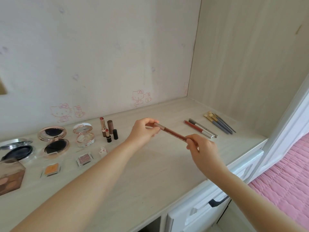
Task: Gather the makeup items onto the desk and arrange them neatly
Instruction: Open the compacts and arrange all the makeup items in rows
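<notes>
A reddish-brown makeup pencil (172, 133) with a beige cap is held level above the pale wooden desk (150, 164). My left hand (144, 129) pinches its capped end and my right hand (202, 149) grips the other end. On the desk to the right lie three more pencils (200, 128) side by side and a bunch of grey-handled brushes (220, 122). To the left stand several lipsticks (108, 130), two open round compacts (54, 141) (84, 134), a silver compact (17, 150), two small eyeshadow pots (51, 169) (84, 159) and a brown palette (10, 176).
A wall with cartoon cat stickers (138, 97) backs the desk and a wooden side panel (250, 64) closes its right end. White drawers with a black handle (217, 202) sit below the front edge. A pink bedspread (287, 181) lies at the right. A small white figurine (102, 150) stands near the lipsticks.
</notes>
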A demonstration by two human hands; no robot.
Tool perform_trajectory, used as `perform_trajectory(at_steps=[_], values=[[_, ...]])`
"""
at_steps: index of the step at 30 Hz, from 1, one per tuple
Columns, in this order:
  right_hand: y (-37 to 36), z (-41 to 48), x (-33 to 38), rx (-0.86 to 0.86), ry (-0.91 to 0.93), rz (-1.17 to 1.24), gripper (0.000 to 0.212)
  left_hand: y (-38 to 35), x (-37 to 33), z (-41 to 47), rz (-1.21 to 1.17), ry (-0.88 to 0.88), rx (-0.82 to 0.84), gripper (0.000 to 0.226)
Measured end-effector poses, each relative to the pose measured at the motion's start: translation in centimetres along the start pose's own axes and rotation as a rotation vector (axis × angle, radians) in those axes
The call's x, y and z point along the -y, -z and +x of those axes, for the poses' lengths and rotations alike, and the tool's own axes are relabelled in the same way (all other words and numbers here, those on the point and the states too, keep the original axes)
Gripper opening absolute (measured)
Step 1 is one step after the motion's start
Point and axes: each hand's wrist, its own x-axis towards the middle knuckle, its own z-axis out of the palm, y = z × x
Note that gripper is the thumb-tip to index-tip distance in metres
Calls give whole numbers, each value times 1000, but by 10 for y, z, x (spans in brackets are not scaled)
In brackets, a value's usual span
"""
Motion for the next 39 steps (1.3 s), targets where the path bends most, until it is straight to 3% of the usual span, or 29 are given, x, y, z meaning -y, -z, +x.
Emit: perform_trajectory(at_steps=[4,8,19,26,33,39], values=[[1,-8,29,-29,40,111,18,36,-9,-31,-377,53,50,13],[-6,-20,61,16,125,156,20,69,-14,-59,-609,107,39,12],[-62,-66,150,254,262,265,19,152,-9,-138,-753,64,-262,15],[-97,-88,191,300,238,398,24,172,1,-173,-629,-10,-308,26],[-121,-106,210,388,158,467,8,192,14,-200,-505,-2,-309,28],[-130,-101,215,444,21,581,13,207,29,-216,-22,-55,-317,35]])
